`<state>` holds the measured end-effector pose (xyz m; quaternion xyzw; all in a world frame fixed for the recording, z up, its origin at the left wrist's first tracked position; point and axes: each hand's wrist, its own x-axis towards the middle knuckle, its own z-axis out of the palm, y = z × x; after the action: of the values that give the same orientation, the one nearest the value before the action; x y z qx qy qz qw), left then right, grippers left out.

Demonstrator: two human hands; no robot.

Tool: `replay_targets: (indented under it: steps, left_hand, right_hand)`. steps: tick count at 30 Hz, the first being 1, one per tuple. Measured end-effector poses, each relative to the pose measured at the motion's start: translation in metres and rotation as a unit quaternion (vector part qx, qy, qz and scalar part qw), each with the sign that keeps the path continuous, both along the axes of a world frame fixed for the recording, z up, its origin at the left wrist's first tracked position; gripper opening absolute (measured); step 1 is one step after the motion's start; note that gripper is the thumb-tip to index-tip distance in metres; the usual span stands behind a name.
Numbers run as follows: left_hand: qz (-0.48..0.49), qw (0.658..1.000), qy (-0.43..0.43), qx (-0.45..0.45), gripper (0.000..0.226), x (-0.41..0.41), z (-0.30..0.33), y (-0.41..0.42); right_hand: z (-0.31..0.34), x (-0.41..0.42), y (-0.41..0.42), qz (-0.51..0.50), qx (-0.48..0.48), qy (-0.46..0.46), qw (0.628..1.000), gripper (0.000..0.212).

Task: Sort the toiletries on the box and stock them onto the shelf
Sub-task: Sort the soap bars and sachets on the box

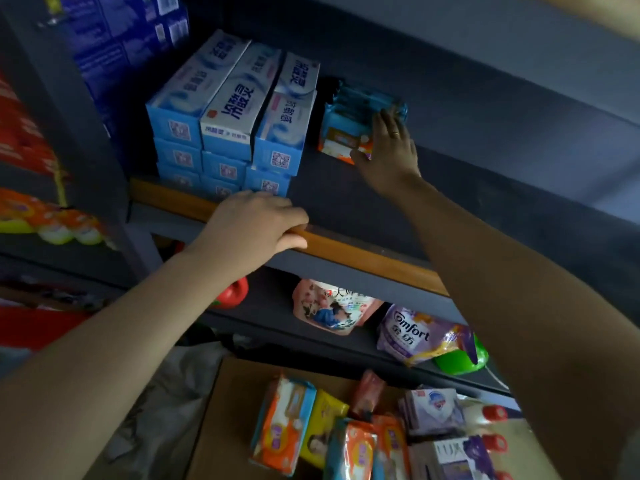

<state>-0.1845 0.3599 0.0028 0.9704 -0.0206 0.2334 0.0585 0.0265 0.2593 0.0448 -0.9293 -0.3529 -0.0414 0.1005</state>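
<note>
down at our feet we've got the cardboard box (239, 403), and on it a jumble of toiletries: orange-and-blue wet wipe packs (282, 426), a yellow pack (323, 420) beside them, and lilac soap packs (433, 412) over to the right, their small print too blurred for us to read. one level up, on the lower shelf (277, 317), we can read "comfort" on a purple refill pouch (415, 336), with a pink pouch (332, 311) just to its left and a green bottle (464, 358) behind it. now our left hand (254, 225) curls over the wooden front lip (363, 256) of the upper shelf (346, 199), fingers wrapped on the edge. further in, blue-and-white toothpaste boxes (228, 119) are stacked three high, chinese lettering on their tops and qr codes on their ends. deepest of all, our right hand (389, 145) reaches the blue wipes pack (349, 123) standing on the dark shelf just right of the toothpaste, fingers spread flat on its right side and thumb under its orange bottom corner. a dark shelf underside hangs over everything, and more blue boxes (121, 39) sit upper left.
</note>
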Motion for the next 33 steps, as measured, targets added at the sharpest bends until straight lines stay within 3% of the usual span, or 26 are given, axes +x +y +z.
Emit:
replay_targets:
  steps: [8, 14, 19, 21, 23, 25, 26, 28, 31, 33]
  left_hand:
    - [-0.011, 1.000, -0.023, 0.001, 0.025, 0.000, -0.001, 0.000]
    - [0.011, 1.000, -0.021, 0.002, 0.023, -0.002, -0.001, -0.004]
    - [0.057, 0.998, 0.010, 0.012, 0.026, -0.011, 0.001, -0.012]
    - [0.084, 0.994, 0.038, -0.053, 0.037, -0.015, 0.013, -0.024]
    - [0.108, 0.960, 0.062, -0.252, 0.052, -0.022, 0.028, -0.043]
    - [0.049, 0.871, 0.045, -0.487, 0.052, -0.031, 0.044, -0.069]
    - [0.019, 0.826, 0.034, -0.562, 0.046, -0.037, 0.053, -0.084]
    - [-0.016, 0.768, 0.011, -0.640, 0.029, -0.051, 0.057, -0.105]
    - [0.001, 0.745, 0.022, -0.666, 0.027, -0.070, 0.068, -0.124]
    - [0.016, 0.726, 0.043, -0.687, 0.032, -0.081, 0.072, -0.128]
  right_hand:
    - [0.001, 0.016, 0.010, -0.029, 0.017, -0.052, 0.998, 0.073]
    - [-0.001, 0.006, 0.009, -0.002, -0.049, -0.131, 0.990, 0.095]
    - [0.010, -0.024, -0.029, 0.012, -0.001, -0.110, 0.994, 0.072]
    - [0.021, -0.054, -0.056, -0.012, 0.074, -0.072, 0.995, 0.065]
    - [0.032, -0.087, -0.082, -0.022, 0.149, -0.023, 0.988, 0.066]
    - [0.042, -0.121, -0.103, -0.003, 0.186, 0.020, 0.982, 0.070]
    - [0.049, -0.139, -0.113, 0.007, 0.201, 0.062, 0.978, 0.071]
    - [0.055, -0.170, -0.126, 0.006, 0.234, 0.174, 0.957, 0.070]
    - [0.061, -0.197, -0.144, -0.031, 0.245, 0.356, 0.901, 0.067]
    - [0.054, -0.206, -0.154, -0.035, 0.276, 0.459, 0.844, 0.068]
